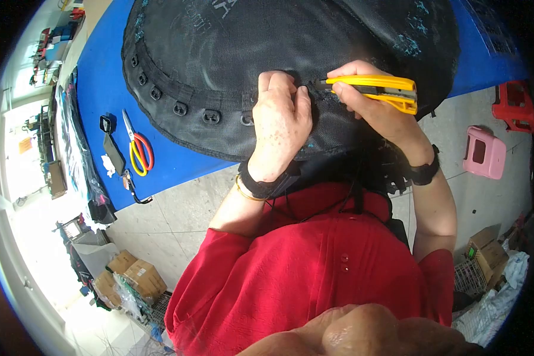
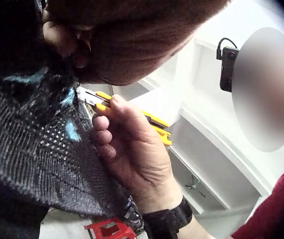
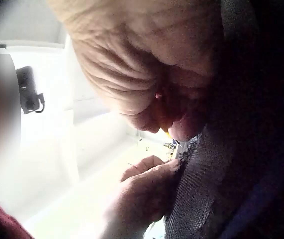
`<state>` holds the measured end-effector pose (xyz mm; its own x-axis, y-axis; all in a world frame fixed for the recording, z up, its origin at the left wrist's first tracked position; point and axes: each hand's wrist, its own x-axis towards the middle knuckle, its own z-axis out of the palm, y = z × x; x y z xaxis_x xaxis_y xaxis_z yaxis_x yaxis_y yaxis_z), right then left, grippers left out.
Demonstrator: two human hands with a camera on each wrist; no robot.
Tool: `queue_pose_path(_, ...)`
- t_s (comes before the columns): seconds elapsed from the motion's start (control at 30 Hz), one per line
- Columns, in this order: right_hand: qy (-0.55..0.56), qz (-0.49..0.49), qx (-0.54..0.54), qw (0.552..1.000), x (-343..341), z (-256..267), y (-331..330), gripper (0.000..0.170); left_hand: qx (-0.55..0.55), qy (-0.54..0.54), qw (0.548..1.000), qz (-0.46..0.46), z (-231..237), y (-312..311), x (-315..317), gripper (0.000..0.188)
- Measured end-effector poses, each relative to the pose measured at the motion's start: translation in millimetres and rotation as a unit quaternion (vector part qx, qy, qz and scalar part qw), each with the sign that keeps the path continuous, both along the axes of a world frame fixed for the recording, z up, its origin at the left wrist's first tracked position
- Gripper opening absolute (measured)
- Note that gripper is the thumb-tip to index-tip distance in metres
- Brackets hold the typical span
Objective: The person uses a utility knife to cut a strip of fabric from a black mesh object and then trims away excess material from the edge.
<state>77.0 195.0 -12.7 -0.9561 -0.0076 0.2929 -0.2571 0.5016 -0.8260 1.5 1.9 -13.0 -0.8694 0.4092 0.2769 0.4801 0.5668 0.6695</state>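
A large round black mesh fabric piece [image 1: 231,53] covers most of the blue surface. Along its near left rim runs a row of black plastic buckles [image 1: 180,108]. My left hand [image 1: 282,118] pinches the mesh near its front edge, with fingers bent and thumb towards the right hand. My right hand [image 1: 371,104] grips yellow-handled thread snips [image 1: 391,86], whose tips point left at the mesh just beside the left thumb. In the left wrist view, frayed dark fibres and blue marks [image 2: 72,130] show near the snips' blades.
Red-and-yellow-handled scissors [image 1: 139,154] lie on the blue table [image 1: 95,77] at left, beside a dark strap [image 1: 113,153]. A pink stool [image 1: 485,152] and a red stool [image 1: 516,107] stand on the floor at right. Cardboard boxes [image 1: 137,277] sit at lower left.
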Motion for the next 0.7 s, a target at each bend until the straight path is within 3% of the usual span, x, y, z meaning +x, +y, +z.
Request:
queue_pose_path(0.07, -0.022, -0.004, -0.016, 1.000, 2.7, 2.1, 0.3, 0.014, 0.002, 0.032, 0.999, -0.014, -1.3, -0.1, -0.8, 0.013)
queue_pose_path(0.27, -0.094, -0.030, -0.092, 0.991, 11.6, 13.9, -0.7, 0.009, -0.012, -0.011, 1.000, 0.016, -0.2, 0.2, 0.6, 0.017)
queue_pose_path(0.4, -0.059, -0.004, -0.035, 0.998, 16.0, 13.7, 3.3, 0.009, -0.013, -0.014, 1.000, 0.010, 1.3, -1.4, 0.3, 0.018)
queue_pose_path(0.7, -0.087, -0.004, -0.023, 0.996, 20.6, 12.8, 3.5, 0.014, -0.023, 0.015, 1.000, -0.008, 3.1, -1.2, 3.7, 0.029)
